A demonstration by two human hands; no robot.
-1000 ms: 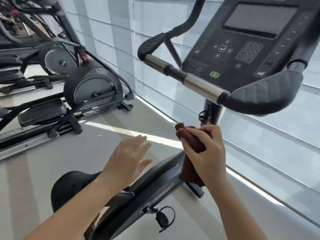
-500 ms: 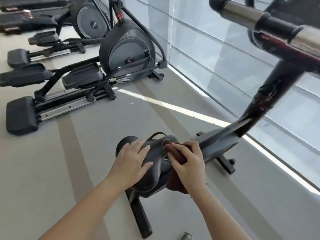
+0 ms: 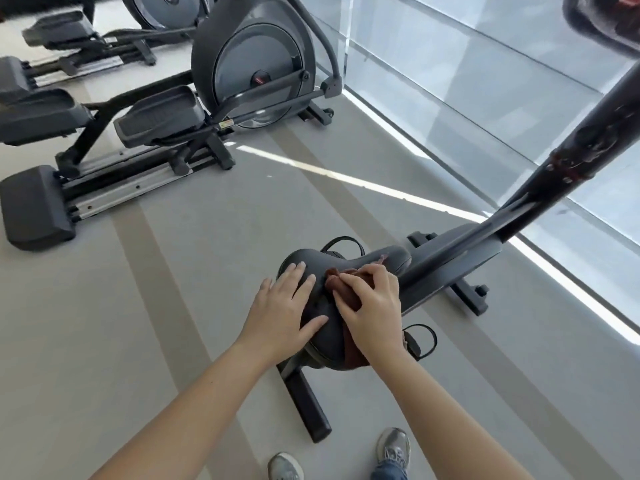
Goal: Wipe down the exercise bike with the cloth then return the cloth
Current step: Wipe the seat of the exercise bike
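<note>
hands on saddle: left | right atop cloth | elliptical far left

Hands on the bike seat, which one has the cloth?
The right hand presses the brown cloth onto the seat. The left hand lies flat and bare on the seat's other side, with nothing under it.
</note>
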